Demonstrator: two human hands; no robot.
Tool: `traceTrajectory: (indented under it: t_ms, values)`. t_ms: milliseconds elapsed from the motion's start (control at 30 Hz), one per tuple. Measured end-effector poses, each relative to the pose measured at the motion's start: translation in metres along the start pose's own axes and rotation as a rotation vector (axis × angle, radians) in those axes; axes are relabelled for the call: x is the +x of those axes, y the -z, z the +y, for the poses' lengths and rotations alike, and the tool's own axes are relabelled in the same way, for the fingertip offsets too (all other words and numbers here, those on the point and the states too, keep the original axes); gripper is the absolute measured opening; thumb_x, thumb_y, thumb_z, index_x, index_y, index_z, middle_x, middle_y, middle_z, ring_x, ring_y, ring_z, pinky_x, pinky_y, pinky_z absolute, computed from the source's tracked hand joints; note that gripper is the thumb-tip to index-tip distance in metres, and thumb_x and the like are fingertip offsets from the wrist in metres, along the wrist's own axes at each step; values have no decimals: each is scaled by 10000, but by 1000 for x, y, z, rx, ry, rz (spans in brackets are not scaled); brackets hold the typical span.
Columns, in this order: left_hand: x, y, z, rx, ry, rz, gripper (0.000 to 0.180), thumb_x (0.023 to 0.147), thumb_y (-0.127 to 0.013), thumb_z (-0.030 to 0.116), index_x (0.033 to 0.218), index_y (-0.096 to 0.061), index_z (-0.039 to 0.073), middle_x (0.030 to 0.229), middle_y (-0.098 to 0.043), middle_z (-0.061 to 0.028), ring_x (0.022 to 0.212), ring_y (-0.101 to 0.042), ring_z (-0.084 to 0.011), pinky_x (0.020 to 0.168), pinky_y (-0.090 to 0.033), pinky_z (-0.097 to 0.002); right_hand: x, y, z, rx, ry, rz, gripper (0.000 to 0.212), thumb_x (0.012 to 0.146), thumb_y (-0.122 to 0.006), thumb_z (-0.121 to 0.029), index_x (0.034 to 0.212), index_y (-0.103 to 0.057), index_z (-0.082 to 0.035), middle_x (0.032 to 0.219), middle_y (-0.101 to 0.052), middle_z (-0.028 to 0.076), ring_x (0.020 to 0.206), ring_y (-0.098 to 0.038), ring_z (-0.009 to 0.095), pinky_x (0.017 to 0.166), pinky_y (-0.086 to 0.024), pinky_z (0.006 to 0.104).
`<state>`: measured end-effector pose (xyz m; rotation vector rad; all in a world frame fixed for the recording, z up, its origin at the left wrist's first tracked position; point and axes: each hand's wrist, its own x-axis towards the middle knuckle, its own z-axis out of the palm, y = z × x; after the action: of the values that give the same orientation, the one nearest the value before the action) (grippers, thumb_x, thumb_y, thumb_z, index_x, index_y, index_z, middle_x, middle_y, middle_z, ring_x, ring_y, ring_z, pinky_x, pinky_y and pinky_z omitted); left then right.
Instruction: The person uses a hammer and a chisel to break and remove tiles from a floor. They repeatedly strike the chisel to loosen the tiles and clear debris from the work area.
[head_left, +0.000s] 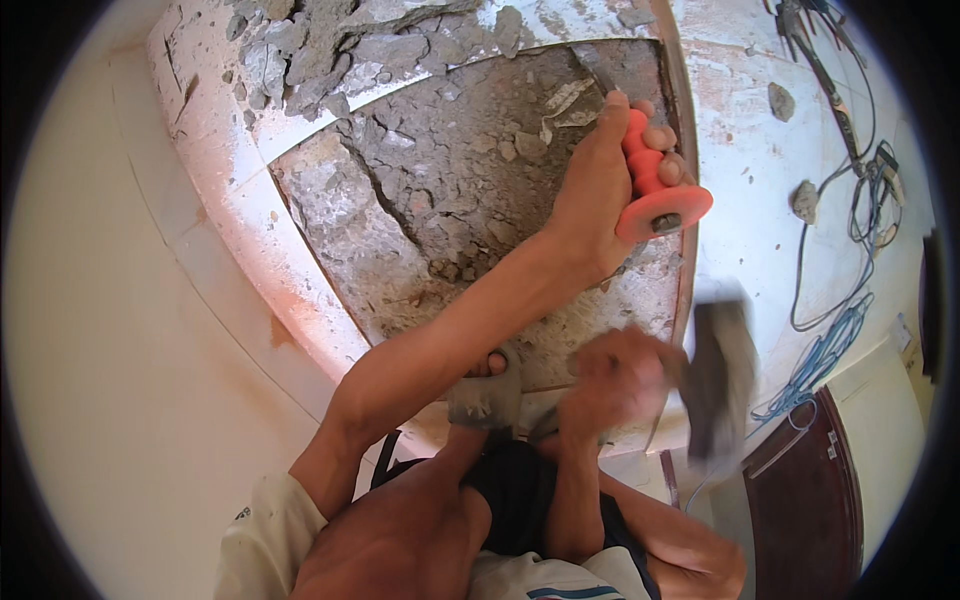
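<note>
My left hand (pixel 597 185) is wrapped round the red ribbed grip of a chisel (pixel 641 150), whose wide round guard and metal striking end face back toward me. The chisel's blade slants into the broken grey mortar bed (pixel 455 150), close to its far right corner; its tip is hard to make out among the debris. Nearer to my body, my right hand (pixel 620 375) is closed on a hammer, smeared by motion. The dark hammer head (pixel 722 370) hangs to the right of that hand, apart from the chisel.
Chunks of broken mortar (pixel 375 55) are heaped on the pale tiles at the far left. Loose lumps (pixel 804 200) lie on the right-hand tiles (pixel 735 150). Tangled cables (pixel 835 345) run along the right side, near a dark brown door (pixel 808 490). My foot (pixel 485 395) rests at the bed's near edge.
</note>
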<state>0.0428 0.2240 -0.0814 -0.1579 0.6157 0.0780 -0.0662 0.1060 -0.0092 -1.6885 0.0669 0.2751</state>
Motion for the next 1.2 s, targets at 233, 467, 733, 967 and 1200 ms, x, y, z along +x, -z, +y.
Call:
traceTrajectory:
  t_ms: [233,467,733,967,1200]
  values:
    - [5,20,9,50,-73,19,279,1091,-503,416,1056,-479,140,851,-536,21,708,-523,-138,705,-500,-296,2,7,-8,47,-154,67,392,1033,-600,-350,835,-521,-21,646,-496,56,459,-401,119,414,-326,286]
    - [-41,10,31,139,-21,18,311,1110,-440,444,1140,-490,139,842,-505,29,696,-516,-133,677,-473,-322,-17,-1,-28,39,-277,115,581,1005,-600,-566,797,-459,-42,584,-427,23,458,-373,81,399,-256,244]
    - [-38,6,27,105,-15,32,301,1101,-471,435,1152,-487,139,857,-520,24,714,-530,-144,700,-489,-335,-28,-5,-32,-46,-321,24,616,1003,-575,-604,808,-478,-28,575,-418,1,472,-367,69,428,-244,241]
    - [-38,3,26,48,-1,42,270,1104,-471,409,1133,-479,141,861,-528,17,726,-540,-150,691,-494,-334,-24,-4,-41,-2,-306,119,607,987,-615,-589,857,-484,-10,599,-432,13,462,-377,76,399,-248,242]
    - [-36,5,28,108,-58,67,256,1108,-460,389,1128,-467,134,879,-531,8,735,-548,-149,684,-505,-338,-16,0,-41,-32,-162,96,527,1036,-545,-550,946,-449,-40,573,-361,10,406,-289,72,355,-188,248]
